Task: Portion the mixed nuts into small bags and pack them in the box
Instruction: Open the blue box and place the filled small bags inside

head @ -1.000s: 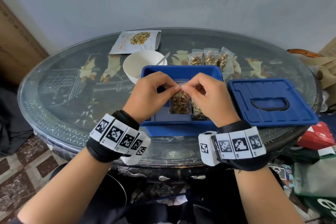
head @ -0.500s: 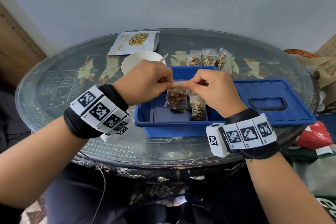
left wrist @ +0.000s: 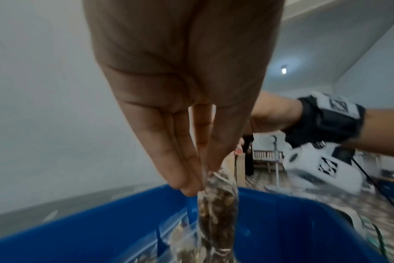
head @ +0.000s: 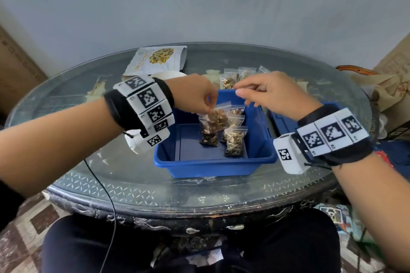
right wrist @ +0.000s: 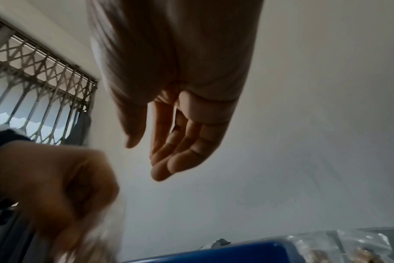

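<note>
Far left on the glass table (head: 73,175): a cardboard carton (head: 15,68) stands against the wall beyond the table edge. A printed nut pouch (head: 155,60) lies flat toward the back of the table. Just in front of it, the rim of a white bowl (head: 168,74) shows behind the left wrist.

Left hand (head: 195,93) is over the blue box (head: 213,166). Fingers (left wrist: 180,160) point down, pressed together, and pinch the top edge of a small clear bag of nuts (head: 216,117). The bag hangs upright from the pinch, its lower part inside the box. In the left wrist view the held bag (left wrist: 216,213) dips below the box rim (left wrist: 292,213).

Inside the box: two further filled bags near the right side of the floor, one standing at front (head: 234,142), one just behind it (head: 235,115). A darker bag (head: 208,135) sits below the held one; cannot tell whether they touch.

Right hand (head: 270,93) is above the back right corner of the box, apart from the held bag. In the right wrist view the fingers (right wrist: 180,151) are loosely extended and side by side, thumb set off from them, holding nothing.

Behind the right hand: several more filled bags (head: 229,80) stand in a row on the table. Right of the box lies the blue lid (head: 281,122), mostly hidden by the right wrist.
</note>
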